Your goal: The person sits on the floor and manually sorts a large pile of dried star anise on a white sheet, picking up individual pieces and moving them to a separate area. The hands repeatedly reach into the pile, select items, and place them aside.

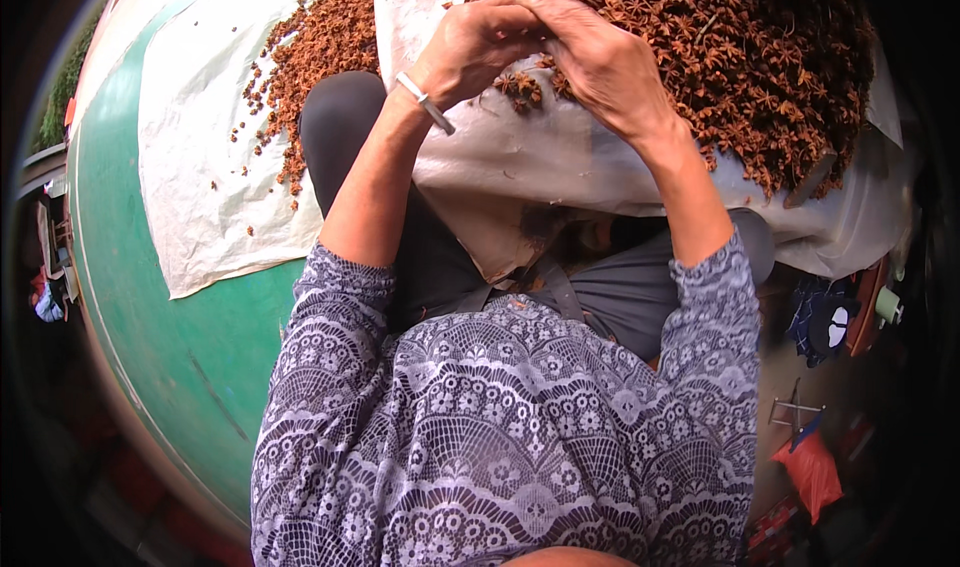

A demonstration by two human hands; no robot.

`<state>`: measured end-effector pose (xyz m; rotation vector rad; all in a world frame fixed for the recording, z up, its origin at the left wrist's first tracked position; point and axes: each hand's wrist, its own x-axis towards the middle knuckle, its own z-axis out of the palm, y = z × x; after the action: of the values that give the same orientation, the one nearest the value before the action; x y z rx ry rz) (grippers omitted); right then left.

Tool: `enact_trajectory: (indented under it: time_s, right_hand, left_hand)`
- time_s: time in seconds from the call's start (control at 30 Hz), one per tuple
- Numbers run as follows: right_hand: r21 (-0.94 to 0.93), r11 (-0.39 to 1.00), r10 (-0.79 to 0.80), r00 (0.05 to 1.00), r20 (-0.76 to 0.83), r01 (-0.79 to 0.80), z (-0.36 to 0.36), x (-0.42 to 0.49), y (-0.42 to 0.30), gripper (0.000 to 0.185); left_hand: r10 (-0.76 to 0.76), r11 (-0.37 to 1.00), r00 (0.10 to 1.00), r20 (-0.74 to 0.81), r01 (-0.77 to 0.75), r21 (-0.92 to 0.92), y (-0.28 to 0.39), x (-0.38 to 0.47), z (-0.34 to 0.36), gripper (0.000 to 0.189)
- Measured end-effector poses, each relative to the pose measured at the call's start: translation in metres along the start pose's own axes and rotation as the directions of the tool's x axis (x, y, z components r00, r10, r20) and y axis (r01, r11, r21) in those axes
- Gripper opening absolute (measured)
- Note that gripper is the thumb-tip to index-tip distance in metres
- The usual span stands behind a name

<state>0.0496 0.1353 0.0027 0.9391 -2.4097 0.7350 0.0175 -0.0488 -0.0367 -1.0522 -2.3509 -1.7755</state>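
Note:
My left hand point(466, 51), with a silver-coloured bangle point(425, 102) at its wrist, meets my right hand point(606, 61) at the fingertips over a pale plastic sheet point(540, 163). Both hands have bent fingers. Whatever may be between them is hidden, so I cannot tell if they hold something. Just below the fingers a few loose star anise pods point(521, 89) lie on the sheet. Right beyond my hands spreads a large heap of brown star anise point(757, 64), some with stalks.
Left of my raised knee point(341, 109), a second heap of smaller brown pieces point(337, 38) rests on a white sheet point(202, 162) over green floor point(120, 214). At right are a green cup point(889, 306), dark cloth point(810, 319) and a red plastic bag point(814, 473).

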Motion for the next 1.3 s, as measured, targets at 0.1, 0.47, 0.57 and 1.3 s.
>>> enact_trajectory:
  time_s: [0.1, 0.47, 0.57, 1.3]
  right_hand:
    - [-0.152, 0.987, -0.038, 0.998, 0.048, 0.045, -0.004, 0.008, -0.005, 0.018]
    - [0.560, 0.734, 0.016, 0.834, 0.552, -0.385, 0.000, -0.042, -0.056, 0.017]
    - [0.343, 0.522, -0.262, 0.235, 0.936, -0.781, -0.017, -0.077, -0.090, 0.029]
    - [-0.487, 0.861, 0.248, 0.957, 0.152, -0.146, 0.070, -0.002, 0.018, 0.009]
  left_hand:
    - [-0.231, 0.969, 0.971, 0.068, 0.236, -0.077, 0.014, -0.009, -0.004, 0.023]
    - [0.030, 0.504, 0.940, -0.340, 0.280, 0.817, -0.001, -0.046, -0.028, 0.002]
    - [0.289, 0.089, 0.911, -0.294, 0.281, 0.956, 0.029, -0.036, -0.041, 0.023]
    - [-0.325, 0.944, 0.755, 0.570, 0.216, 0.251, 0.074, -0.106, 0.018, 0.023]
